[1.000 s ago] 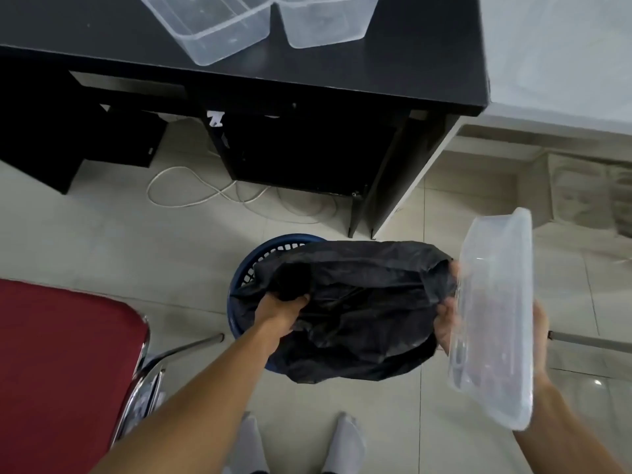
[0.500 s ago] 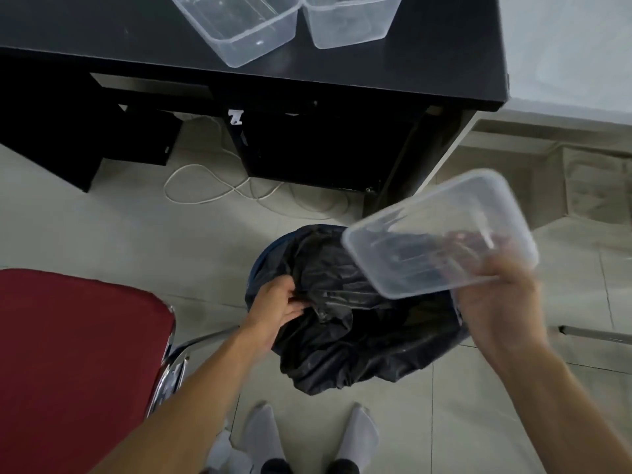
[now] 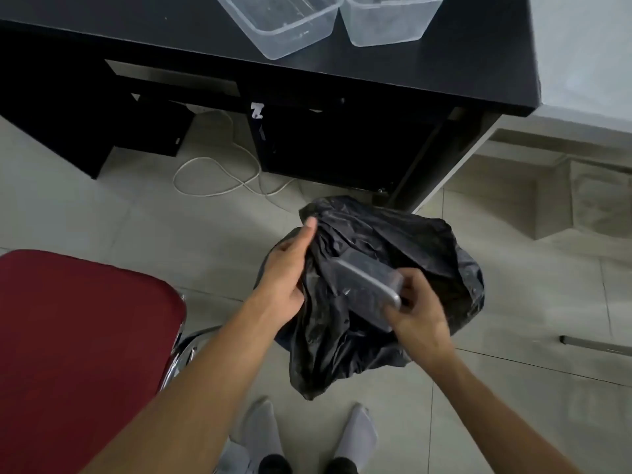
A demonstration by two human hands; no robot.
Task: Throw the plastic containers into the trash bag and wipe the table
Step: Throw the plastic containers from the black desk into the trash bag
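1. The left hand point(image 3: 285, 271) grips the near-left edge of the black trash bag point(image 3: 403, 241); its fingers are curled into the plastic and the thumb points up along the rim, holding the bag's mouth.
2. The right hand point(image 3: 415, 309) holds a clear plastic container point(image 3: 362, 285) by its near end; the fingers are wrapped round the edge, though the picture is too blurred there to tell each finger apart.
3. The container is tilted, far end down, inside the bag's mouth; it lies between the two hands, with black plastic showing through it.
4. The bag sits crumpled on the tiled floor point(image 3: 171, 227), just in front of the corner of the black table point(image 3: 136, 32) and just beside a red chair point(image 3: 75, 336) at the person's left.
5. Two more are on the table near its front edge, the left container point(image 3: 284, 22) and the right container point(image 3: 390, 18); they are clear, open side up and touching or nearly so.
6. A white cable point(image 3: 212, 179) loops on the floor under the table; two feet in grey socks point(image 3: 260, 429) stand just behind the bag.
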